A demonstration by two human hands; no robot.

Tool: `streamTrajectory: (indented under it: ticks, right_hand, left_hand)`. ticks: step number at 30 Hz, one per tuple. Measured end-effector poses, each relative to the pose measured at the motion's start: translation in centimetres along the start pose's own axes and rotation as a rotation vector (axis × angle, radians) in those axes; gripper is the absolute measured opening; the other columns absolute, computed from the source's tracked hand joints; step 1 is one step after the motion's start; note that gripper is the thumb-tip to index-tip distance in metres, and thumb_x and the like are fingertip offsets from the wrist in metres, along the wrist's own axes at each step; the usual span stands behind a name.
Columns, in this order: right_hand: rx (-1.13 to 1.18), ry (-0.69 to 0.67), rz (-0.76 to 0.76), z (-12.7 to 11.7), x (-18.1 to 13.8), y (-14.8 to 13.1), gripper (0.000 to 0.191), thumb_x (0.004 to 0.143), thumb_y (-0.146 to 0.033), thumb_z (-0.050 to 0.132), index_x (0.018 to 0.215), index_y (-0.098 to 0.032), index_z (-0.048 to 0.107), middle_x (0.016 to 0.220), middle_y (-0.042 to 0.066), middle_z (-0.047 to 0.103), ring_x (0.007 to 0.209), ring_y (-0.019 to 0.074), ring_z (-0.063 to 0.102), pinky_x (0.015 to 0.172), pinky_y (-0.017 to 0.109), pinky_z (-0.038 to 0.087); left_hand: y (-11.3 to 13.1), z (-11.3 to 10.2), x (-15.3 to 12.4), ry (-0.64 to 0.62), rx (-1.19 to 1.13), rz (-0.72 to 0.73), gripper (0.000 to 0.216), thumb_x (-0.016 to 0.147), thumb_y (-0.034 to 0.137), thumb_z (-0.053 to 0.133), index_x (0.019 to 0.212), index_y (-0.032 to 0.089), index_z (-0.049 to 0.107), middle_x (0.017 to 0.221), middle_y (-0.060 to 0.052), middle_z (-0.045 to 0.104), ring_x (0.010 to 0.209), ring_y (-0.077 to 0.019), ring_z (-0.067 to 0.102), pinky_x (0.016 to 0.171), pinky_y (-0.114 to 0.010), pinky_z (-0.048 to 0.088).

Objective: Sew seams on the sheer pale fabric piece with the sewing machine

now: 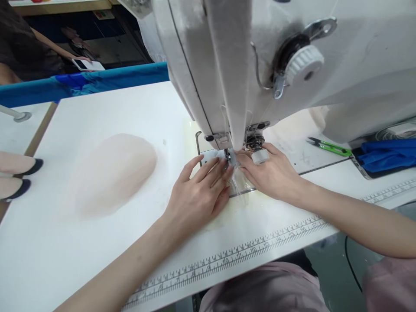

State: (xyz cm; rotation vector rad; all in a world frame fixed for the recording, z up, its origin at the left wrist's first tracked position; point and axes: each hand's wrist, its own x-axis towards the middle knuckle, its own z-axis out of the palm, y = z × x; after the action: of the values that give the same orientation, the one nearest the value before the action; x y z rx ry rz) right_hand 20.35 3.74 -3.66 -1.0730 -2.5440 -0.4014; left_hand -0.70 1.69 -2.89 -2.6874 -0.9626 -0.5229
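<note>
A white sewing machine [260,65] fills the upper middle, its presser foot [230,157] down over the needle plate. My left hand [198,195] lies flat with fingers stretched out, pressing a thin sheer piece of fabric [238,186] against the table just left of the foot. My right hand [269,173] rests on the same fabric to the right of the foot, fingertips pinched together at the needle. A small white thimble-like piece [260,157] sits on one of its fingers.
A pile of pale pink sheer fabric [113,173] lies on the white table [81,242] to the left. Green thread snips [329,147] and blue cloth [386,156] sit at right. A ruler strip [234,253] runs along the front edge. Another person's feet [19,177] show at far left.
</note>
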Motion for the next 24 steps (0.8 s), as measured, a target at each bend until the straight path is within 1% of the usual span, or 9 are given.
streamTrajectory:
  ticks: [2, 7, 9, 12, 15, 19, 24]
  right_hand:
    - [-0.011, -0.013, -0.004, -0.09, 0.09, 0.12, 0.020, 0.095, -0.020, 0.047, 0.091, -0.016, 0.066, 0.104, 0.008, 0.070, 0.103, 0.0206, 0.058, 0.092, 0.035, 0.039]
    - [-0.016, -0.084, -0.006, -0.52, 0.33, 0.33, 0.031, 0.098, -0.024, 0.042, 0.083, -0.019, 0.068, 0.112, 0.006, 0.069, 0.109, 0.0206, 0.057, 0.094, 0.037, 0.040]
    - [-0.018, -0.083, -0.003, -0.56, 0.37, 0.39, 0.030, 0.098, -0.024, 0.043, 0.086, -0.019, 0.070, 0.112, 0.005, 0.069, 0.108, 0.0206, 0.057, 0.094, 0.037, 0.040]
    - [-0.013, -0.051, 0.001, -0.49, 0.37, 0.45, 0.025, 0.097, -0.023, 0.045, 0.096, -0.018, 0.070, 0.113, 0.006, 0.069, 0.106, 0.0211, 0.059, 0.094, 0.038, 0.041]
    - [0.011, -0.034, 0.009, -0.44, 0.33, 0.47, 0.024, 0.096, -0.022, 0.047, 0.105, -0.018, 0.069, 0.114, 0.007, 0.069, 0.106, 0.0218, 0.060, 0.095, 0.040, 0.041]
    - [0.036, -0.051, 0.008, -0.45, 0.27, 0.49, 0.024, 0.096, -0.019, 0.047, 0.107, -0.018, 0.069, 0.115, 0.007, 0.069, 0.106, 0.0217, 0.060, 0.097, 0.041, 0.040]
    - [-0.016, -0.040, -0.007, -0.35, 0.21, 0.43, 0.026, 0.097, -0.023, 0.045, 0.105, -0.017, 0.069, 0.115, 0.007, 0.069, 0.107, 0.0207, 0.060, 0.098, 0.040, 0.039]
  left_hand:
    - [0.27, -0.02, 0.04, -0.015, 0.022, 0.000, 0.034, 0.089, 0.022, 0.054, 0.120, 0.011, 0.060, 0.118, -0.013, 0.067, 0.115, -0.0271, 0.060, 0.107, -0.051, 0.039]
    - [0.58, 0.06, 0.19, -0.017, 0.044, -0.009, 0.034, 0.089, 0.023, 0.054, 0.119, 0.010, 0.061, 0.115, -0.015, 0.068, 0.112, -0.0282, 0.062, 0.106, -0.053, 0.041]
    - [0.57, 0.06, 0.21, -0.024, 0.019, -0.009, 0.034, 0.089, 0.023, 0.053, 0.121, 0.012, 0.060, 0.115, -0.014, 0.068, 0.112, -0.0283, 0.062, 0.106, -0.054, 0.041]
    - [0.53, -0.04, 0.23, -0.033, -0.038, -0.026, 0.035, 0.089, 0.023, 0.054, 0.123, 0.014, 0.059, 0.116, -0.013, 0.068, 0.114, -0.0285, 0.061, 0.107, -0.055, 0.041]
    - [0.50, -0.12, 0.24, -0.040, -0.032, -0.024, 0.034, 0.090, 0.023, 0.052, 0.123, 0.014, 0.059, 0.117, -0.013, 0.067, 0.114, -0.0278, 0.061, 0.107, -0.055, 0.040]
    - [0.46, -0.02, 0.17, -0.028, -0.015, -0.014, 0.034, 0.091, 0.024, 0.052, 0.122, 0.014, 0.059, 0.119, -0.013, 0.066, 0.114, -0.0278, 0.061, 0.106, -0.055, 0.041]
    - [0.40, 0.11, 0.16, -0.006, 0.029, -0.011, 0.034, 0.091, 0.025, 0.051, 0.122, 0.012, 0.059, 0.119, -0.014, 0.066, 0.114, -0.0268, 0.061, 0.105, -0.053, 0.042]
